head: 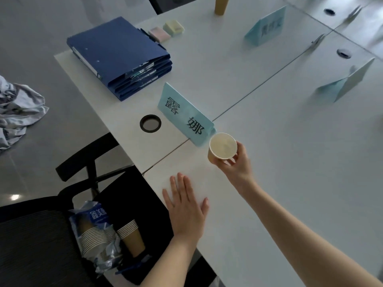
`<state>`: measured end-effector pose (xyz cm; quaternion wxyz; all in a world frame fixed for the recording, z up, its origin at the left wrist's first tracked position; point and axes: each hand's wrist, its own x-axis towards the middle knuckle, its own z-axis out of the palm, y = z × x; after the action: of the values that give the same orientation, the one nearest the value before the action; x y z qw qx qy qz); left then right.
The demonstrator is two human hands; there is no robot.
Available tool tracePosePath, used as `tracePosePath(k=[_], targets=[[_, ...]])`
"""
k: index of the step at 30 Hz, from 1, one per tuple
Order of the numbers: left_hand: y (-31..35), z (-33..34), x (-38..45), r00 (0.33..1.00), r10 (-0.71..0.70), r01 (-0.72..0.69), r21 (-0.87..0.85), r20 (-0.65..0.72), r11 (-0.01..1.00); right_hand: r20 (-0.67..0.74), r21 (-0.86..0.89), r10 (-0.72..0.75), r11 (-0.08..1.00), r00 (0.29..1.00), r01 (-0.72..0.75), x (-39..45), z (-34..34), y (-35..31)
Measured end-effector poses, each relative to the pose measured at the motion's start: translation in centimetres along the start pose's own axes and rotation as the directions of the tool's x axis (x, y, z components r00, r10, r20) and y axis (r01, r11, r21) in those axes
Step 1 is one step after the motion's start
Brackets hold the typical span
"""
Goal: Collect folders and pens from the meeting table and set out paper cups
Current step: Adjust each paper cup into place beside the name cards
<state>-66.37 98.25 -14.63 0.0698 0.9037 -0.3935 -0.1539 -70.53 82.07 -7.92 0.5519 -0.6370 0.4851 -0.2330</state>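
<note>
Your right hand (234, 164) grips a paper cup (222, 146) by its side, tilted, mouth toward you, just beside the light-blue name card (184, 114) printed 露娜; your left hand (185, 208) lies flat, fingers straight, near the table (290, 162) edge. Blue folders (120, 56) are stacked at the far-left corner; open tabletop lies right of the cup. More cups (130, 237) sit on the chair (31, 235) in a blue-lettered wrapper (97, 216), print unreadable.

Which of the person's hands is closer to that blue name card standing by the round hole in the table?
Right. The right hand holds a paper cup just beside the name card. The left hand lies flat on the table, farther back toward the person.
</note>
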Motion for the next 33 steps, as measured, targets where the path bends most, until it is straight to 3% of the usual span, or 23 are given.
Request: tracePosePath(k=[12,19,23,27,33], targets=[[0.0,0.8,0.3,1.000,0.010,-0.010,0.052,0.000,0.999,-0.009,-0.022,0.049,0.999,0.999,-0.049,2.4,0.3,1.4],[-0.2,0.3,0.4,0.999,0.010,-0.013,0.061,0.047,0.998,-0.075,-0.302,0.090,0.947,0.993,-0.108,-2.5,-3.9,3.9],[-0.4,-1.8,0.2,0.993,0.005,-0.018,0.107,0.121,0.994,-0.108,-0.332,0.153,0.926,0.982,-0.180,-6.9,-8.4,4.7],[1.0,-2.8,-2.1,1.000,-0.012,0.011,-0.062,-0.003,0.998,-0.161,-0.315,0.191,0.920,0.968,-0.234,-11.6,-13.8,5.5],[8.3,0.9,-10.3,0.988,0.130,-0.146,-0.205,-0.089,0.968,-0.173,-0.247,0.205,0.938,0.963,-0.244,-18.8,-23.2,7.9]])
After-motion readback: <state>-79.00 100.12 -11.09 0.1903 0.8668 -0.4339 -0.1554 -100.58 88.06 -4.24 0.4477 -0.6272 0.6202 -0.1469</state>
